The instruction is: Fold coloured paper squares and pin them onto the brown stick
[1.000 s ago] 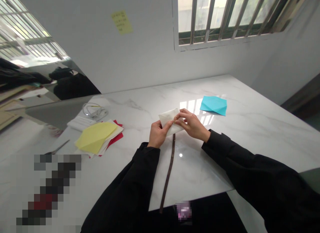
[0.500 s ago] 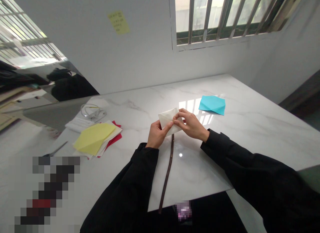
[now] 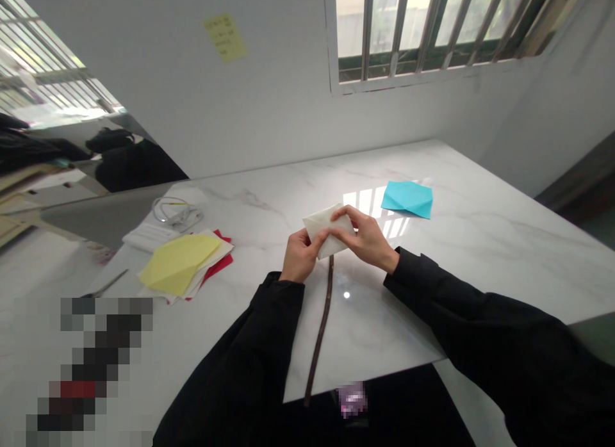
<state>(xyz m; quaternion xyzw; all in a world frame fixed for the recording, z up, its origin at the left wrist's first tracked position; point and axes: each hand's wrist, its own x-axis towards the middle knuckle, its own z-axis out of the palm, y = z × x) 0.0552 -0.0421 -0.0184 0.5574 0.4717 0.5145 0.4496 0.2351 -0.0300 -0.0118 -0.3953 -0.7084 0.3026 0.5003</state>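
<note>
A small folded piece of white paper point(image 3: 317, 224) is held just above the table, with visible crease lines. My left hand point(image 3: 300, 255) grips its left lower edge, the thumb lying on the front face. My right hand point(image 3: 369, 237) pinches it from the right, with thumb and index finger on the paper near its middle. The other fingers of both hands are partly hidden. Below the paper, a thin dark brown strip point(image 3: 323, 328) runs down the table and past its front edge; its upper end meets the paper's lower edge in view.
A creased blue paper point(image 3: 407, 199) lies to the right. At left rest yellow paper point(image 3: 180, 264) over white and red sheets, a coiled white cable point(image 3: 179, 213) and scissors point(image 3: 108, 284). A yellow note point(image 3: 225, 38) is on the wall beside the barred window point(image 3: 432, 31).
My right index finger and thumb have shifted a little on the white paper, with the fingertips farther apart. My left hand keeps its grip. The whole view has shifted slightly.
</note>
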